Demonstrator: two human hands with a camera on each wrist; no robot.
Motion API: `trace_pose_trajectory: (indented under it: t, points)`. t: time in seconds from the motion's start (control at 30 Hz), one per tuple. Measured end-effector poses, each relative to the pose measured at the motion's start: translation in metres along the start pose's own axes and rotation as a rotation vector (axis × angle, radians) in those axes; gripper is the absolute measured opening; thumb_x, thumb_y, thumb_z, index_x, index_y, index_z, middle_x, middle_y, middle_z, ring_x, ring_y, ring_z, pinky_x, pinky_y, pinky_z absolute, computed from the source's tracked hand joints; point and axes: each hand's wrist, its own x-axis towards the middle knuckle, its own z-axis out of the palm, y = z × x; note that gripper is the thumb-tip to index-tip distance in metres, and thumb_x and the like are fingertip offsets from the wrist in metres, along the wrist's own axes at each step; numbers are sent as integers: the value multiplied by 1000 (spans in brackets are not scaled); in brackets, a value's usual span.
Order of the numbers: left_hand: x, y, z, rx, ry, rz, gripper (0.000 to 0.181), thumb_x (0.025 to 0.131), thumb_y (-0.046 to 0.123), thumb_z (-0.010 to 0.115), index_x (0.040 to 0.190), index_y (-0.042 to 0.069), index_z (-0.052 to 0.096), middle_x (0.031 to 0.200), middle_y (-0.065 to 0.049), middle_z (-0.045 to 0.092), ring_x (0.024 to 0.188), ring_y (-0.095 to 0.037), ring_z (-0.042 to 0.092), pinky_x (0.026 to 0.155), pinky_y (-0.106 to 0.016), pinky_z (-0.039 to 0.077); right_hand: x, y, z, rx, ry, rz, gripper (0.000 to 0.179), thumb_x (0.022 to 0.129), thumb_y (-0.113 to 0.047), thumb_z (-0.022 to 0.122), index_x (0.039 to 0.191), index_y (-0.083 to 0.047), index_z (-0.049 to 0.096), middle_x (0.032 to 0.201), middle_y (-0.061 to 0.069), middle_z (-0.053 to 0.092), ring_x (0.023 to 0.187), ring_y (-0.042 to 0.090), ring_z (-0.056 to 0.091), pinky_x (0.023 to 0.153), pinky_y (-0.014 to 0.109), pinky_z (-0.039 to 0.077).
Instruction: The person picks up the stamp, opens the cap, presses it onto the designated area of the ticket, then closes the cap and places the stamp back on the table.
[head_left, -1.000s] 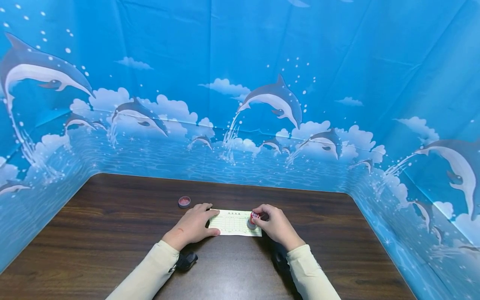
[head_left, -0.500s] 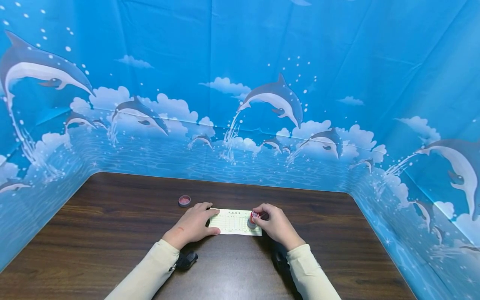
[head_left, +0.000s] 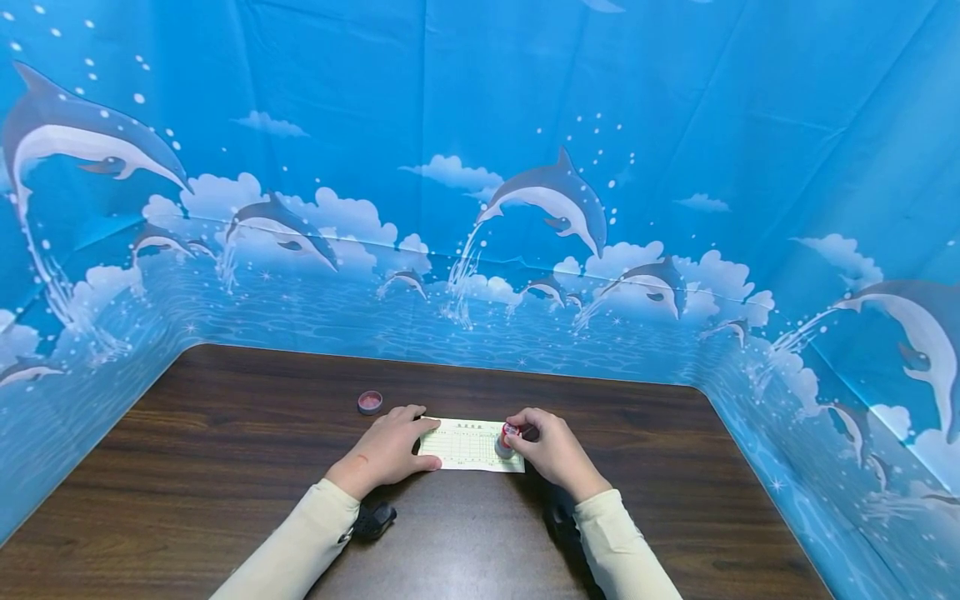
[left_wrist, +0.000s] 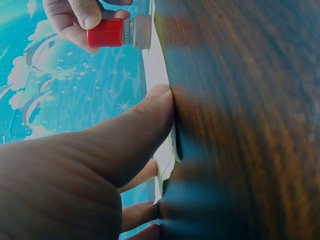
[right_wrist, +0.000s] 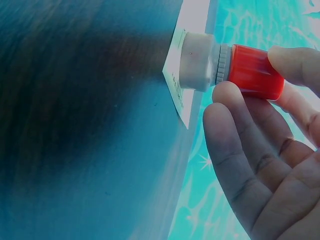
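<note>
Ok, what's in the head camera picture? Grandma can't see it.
A right hand holds a red-topped stamp on a paper form; the left hand touches the other end. A round ink pad lies on the wooden table before a dolphin backdrop.

No visible change in stamp (right_wrist: 256,72) or paper (head_left: 463,450).

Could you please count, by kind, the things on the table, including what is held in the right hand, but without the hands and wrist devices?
Printed paper form: 1
Red-and-grey stamp: 1
Small round container: 1
Total: 3
</note>
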Motion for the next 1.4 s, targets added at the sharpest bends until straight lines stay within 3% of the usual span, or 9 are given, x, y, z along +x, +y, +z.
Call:
trace_pose_trajectory:
  t: [1.4]
  points:
    - [0,0,1,-4,9,2,64,89,42,82,141,11,64,152,-21,50,142,-41,44,113,-59,38,-1,0,-1,19,-10,2,13,93,-7,76,106,-7,76,96,2,72,82,13,65,72,26,55]
